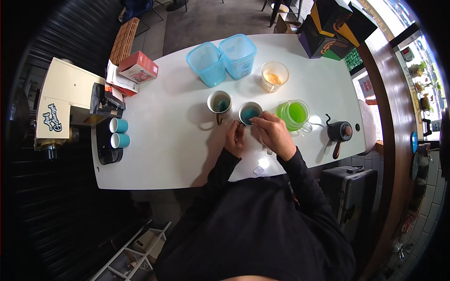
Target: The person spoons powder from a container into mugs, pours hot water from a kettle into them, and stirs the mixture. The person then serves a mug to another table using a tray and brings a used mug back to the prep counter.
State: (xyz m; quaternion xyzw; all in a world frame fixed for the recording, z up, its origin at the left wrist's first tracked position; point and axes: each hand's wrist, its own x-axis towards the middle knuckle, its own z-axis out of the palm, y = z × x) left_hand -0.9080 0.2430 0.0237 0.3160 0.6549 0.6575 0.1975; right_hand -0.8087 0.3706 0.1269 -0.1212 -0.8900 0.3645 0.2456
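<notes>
Pinching at the mug (pixel 250 111), right fingers (pixel 263 122) sit inside the table edge (pixel 154 188); left fingers (pixel 232 134): grip unclear.

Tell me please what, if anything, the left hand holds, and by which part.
The left hand seems to hold the mug on the right by its handle.

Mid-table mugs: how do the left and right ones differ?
The left mug stands untouched; the right mug has the left hand at its side and the right hand at its rim. The left mug shows a dark teal patch inside, the right mug a bluer pool. Both stand upright, with pale rims.
</notes>
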